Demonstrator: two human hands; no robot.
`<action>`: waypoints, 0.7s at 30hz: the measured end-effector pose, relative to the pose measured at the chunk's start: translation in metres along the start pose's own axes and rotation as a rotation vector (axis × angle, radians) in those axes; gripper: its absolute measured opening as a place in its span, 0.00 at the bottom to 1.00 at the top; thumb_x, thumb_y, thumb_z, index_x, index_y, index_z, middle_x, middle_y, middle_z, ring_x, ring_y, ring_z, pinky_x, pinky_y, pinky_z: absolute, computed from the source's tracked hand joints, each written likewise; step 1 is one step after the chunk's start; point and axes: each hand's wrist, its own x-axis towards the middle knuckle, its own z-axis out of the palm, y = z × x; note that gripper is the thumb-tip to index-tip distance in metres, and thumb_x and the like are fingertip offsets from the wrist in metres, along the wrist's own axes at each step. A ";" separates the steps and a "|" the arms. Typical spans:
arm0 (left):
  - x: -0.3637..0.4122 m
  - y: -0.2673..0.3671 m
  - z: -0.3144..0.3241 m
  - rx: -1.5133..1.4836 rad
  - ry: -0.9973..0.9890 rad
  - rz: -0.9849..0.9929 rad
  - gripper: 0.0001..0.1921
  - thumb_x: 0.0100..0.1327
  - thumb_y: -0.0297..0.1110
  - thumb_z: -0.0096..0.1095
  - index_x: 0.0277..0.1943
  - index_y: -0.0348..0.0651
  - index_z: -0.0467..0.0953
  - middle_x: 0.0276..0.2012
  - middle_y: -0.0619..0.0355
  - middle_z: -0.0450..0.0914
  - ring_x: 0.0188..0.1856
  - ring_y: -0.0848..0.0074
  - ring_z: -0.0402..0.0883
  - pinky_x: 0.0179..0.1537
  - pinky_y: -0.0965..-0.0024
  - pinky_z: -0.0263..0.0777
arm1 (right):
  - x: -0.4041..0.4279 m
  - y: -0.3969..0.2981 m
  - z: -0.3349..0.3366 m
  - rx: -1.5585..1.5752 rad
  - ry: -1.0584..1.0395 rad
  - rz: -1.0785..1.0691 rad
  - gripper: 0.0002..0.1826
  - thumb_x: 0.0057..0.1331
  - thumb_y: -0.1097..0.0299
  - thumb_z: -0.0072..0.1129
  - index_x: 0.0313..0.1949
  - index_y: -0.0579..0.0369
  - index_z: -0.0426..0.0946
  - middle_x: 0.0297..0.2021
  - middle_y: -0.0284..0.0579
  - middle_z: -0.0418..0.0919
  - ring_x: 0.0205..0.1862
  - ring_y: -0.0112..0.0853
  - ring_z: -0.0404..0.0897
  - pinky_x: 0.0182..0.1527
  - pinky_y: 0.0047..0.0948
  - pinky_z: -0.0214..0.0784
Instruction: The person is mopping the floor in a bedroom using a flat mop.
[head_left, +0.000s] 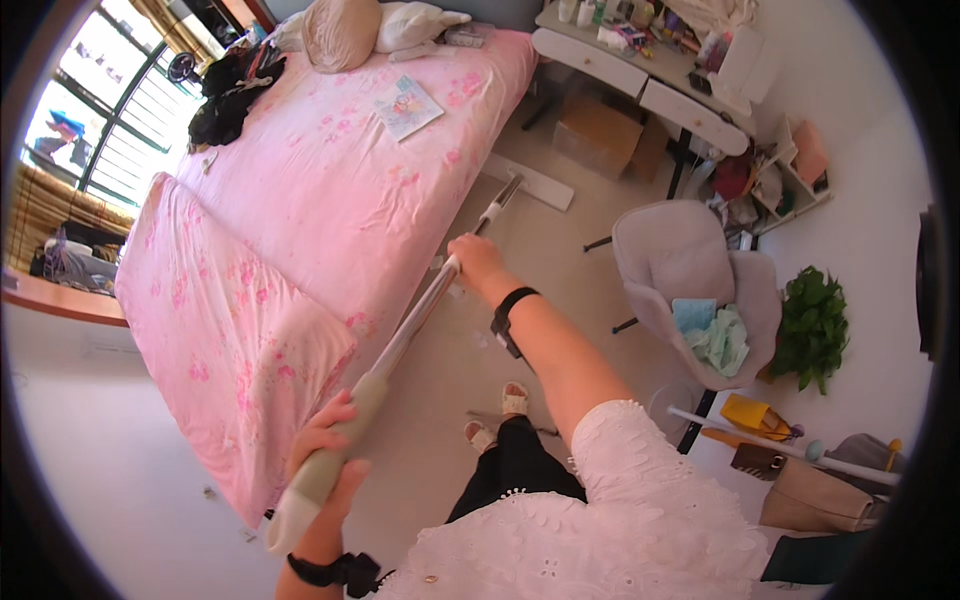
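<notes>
A long-handled flat mop (412, 322) slants across the floor beside the bed. My left hand (330, 457) is around its grey-green grip, near the white end loop, with fingers and thumb on either side. Farther down the metal pole, my right hand (476, 262) is closed around it. The white mop head (536, 184) rests on the pale floor by the bed's right side, part of it at the bed's edge. Small white scraps (480, 339) lie on the floor near the pole.
A bed (322, 187) with a pink floral sheet fills the left. On the right are a grey upholstered chair (671, 255) holding cloths, a leafy plant (810, 326) and a coat stand (780, 446) with bags. A cardboard box (600, 135) sits under the dressing table (592, 60).
</notes>
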 end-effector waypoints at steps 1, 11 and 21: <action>0.011 -0.005 0.011 0.013 -0.017 -0.010 0.15 0.51 0.34 0.67 0.35 0.41 0.67 0.44 0.45 0.74 0.56 0.54 0.68 0.58 0.54 0.57 | 0.005 0.012 0.000 -0.003 0.016 0.052 0.10 0.46 0.70 0.60 0.28 0.49 0.68 0.30 0.42 0.72 0.38 0.43 0.72 0.40 0.40 0.65; 0.010 0.000 -0.002 0.166 -0.044 0.126 0.10 0.54 0.31 0.61 0.29 0.36 0.66 0.31 0.50 0.73 0.42 0.62 0.74 0.52 0.54 0.64 | -0.002 -0.014 0.033 0.179 -0.014 0.170 0.11 0.47 0.73 0.59 0.31 0.54 0.68 0.34 0.47 0.73 0.47 0.45 0.69 0.54 0.38 0.62; -0.141 0.075 -0.119 0.276 0.080 0.256 0.14 0.59 0.36 0.56 0.26 0.39 0.61 0.26 0.51 0.71 0.34 0.64 0.74 0.44 0.60 0.67 | -0.124 -0.219 0.066 0.214 0.054 0.149 0.09 0.48 0.68 0.58 0.28 0.53 0.69 0.31 0.46 0.74 0.41 0.42 0.72 0.43 0.38 0.66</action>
